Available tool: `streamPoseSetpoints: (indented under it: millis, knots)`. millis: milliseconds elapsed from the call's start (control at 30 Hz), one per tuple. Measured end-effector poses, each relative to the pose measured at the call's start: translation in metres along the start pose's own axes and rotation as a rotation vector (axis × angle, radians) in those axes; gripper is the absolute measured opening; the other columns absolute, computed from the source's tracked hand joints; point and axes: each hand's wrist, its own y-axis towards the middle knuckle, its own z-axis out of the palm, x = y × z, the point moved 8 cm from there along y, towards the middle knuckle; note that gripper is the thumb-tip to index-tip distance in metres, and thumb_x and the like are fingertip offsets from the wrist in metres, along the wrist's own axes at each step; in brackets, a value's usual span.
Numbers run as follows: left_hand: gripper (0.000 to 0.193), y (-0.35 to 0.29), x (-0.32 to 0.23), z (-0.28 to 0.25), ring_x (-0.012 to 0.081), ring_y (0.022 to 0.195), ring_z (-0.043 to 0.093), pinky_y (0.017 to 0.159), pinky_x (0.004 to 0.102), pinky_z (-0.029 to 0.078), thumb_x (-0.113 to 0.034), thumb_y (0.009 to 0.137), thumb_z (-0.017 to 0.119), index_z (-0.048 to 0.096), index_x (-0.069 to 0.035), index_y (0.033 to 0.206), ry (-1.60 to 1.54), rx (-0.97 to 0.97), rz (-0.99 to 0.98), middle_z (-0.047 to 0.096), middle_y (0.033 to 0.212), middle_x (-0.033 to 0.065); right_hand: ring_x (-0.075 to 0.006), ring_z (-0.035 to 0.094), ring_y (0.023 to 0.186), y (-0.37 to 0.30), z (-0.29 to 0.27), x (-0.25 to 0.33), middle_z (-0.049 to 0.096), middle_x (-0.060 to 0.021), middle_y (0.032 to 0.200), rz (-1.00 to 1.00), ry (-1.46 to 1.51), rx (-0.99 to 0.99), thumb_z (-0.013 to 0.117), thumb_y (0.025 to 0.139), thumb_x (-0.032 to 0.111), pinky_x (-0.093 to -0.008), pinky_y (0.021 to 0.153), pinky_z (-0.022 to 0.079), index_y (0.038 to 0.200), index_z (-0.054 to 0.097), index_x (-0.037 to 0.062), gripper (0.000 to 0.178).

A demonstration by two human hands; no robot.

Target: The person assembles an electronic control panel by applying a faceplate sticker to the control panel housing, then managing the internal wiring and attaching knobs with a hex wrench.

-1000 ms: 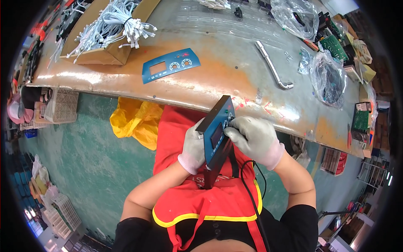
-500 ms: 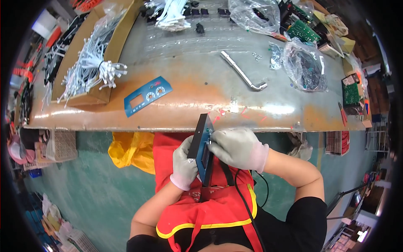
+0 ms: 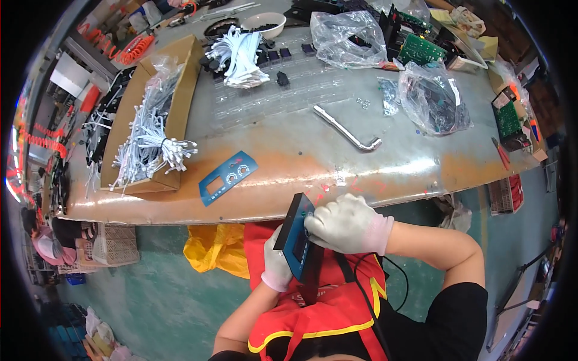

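Observation:
My left hand (image 3: 277, 269), in a pale work glove, grips the side of a control panel (image 3: 295, 243) with a black housing and a blue face. The panel is held tilted in front of my red apron, close to the table's near edge. My gloved right hand (image 3: 346, 225) is at its upper part, fingers curled against the blue face. What those fingers pinch is hidden. A loose blue faceplate (image 3: 248, 165) with a square cutout and two round holes lies on the table. Beyond it rests an L-shaped chrome socket wrench (image 3: 344, 127).
An open cardboard box (image 3: 191, 78) of bundled white cables stands at the left of the table (image 3: 289, 135). Another white cable bundle (image 3: 241, 63), bagged parts (image 3: 433, 99) and green circuit boards (image 3: 421, 49) lie farther back. Red-handled pliers (image 3: 501, 154) rest near the right edge.
The view has shifted, so the table sits lower and farther right in the picture. The panel has turned slightly, showing more of its blue face. Both hands stay on it.

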Motion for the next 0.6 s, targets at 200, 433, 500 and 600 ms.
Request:
streamPoseSetpoints:
  millis: [200, 433, 500, 600]
  knots:
    - [0.030, -0.001, 0.018, -0.002, 0.0087, 0.090, 0.059, 0.079, 0.0232, 0.048, -0.005, 0.086, 0.058, 0.058, 0.001, 0.115, -0.114, -0.004, -0.066, 0.064, 0.101, 0.0030, -0.0336, 0.061, 0.060, -0.006, 0.004, -0.001, 0.057, -0.0156, 0.062, 0.081, 0.144, -0.055, 0.053, 0.089, 0.024, -0.0441, 0.056, 0.049, 0.076, 0.055, 0.0046, 0.023]
    - [0.041, 0.003, -0.013, 0.002, 0.0193, 0.103, 0.062, 0.087, 0.0306, 0.049, -0.005, 0.082, 0.064, 0.055, 0.001, 0.121, 0.296, 0.047, 0.236, 0.063, 0.114, 0.0121, -0.0302, 0.064, 0.065, 0.002, -0.011, 0.016, 0.060, -0.0126, 0.068, -0.233, -0.140, -0.079, 0.057, 0.085, 0.025, -0.0421, 0.057, 0.051, 0.077, 0.056, 0.0059, 0.020]
    - [0.041, 0.002, -0.003, 0.001, 0.0211, 0.099, 0.063, 0.085, 0.0315, 0.050, -0.007, 0.080, 0.066, 0.056, 0.001, 0.120, 0.108, 0.014, 0.123, 0.063, 0.112, 0.0127, -0.0307, 0.063, 0.064, 0.002, 0.004, 0.011, 0.060, -0.0125, 0.069, -0.234, -0.215, -0.045, 0.057, 0.085, 0.024, -0.0421, 0.057, 0.051, 0.078, 0.056, 0.0057, 0.019]
    - [0.039, 0.002, 0.009, -0.006, 0.0182, 0.094, 0.063, 0.082, 0.0303, 0.050, -0.009, 0.081, 0.065, 0.058, 0.000, 0.118, 0.069, 0.013, 0.094, 0.065, 0.108, 0.0102, -0.0309, 0.062, 0.065, -0.004, 0.010, 0.006, 0.059, -0.0134, 0.069, -0.122, 0.008, -0.056, 0.054, 0.087, 0.024, -0.0430, 0.058, 0.051, 0.080, 0.055, 0.0051, 0.021]
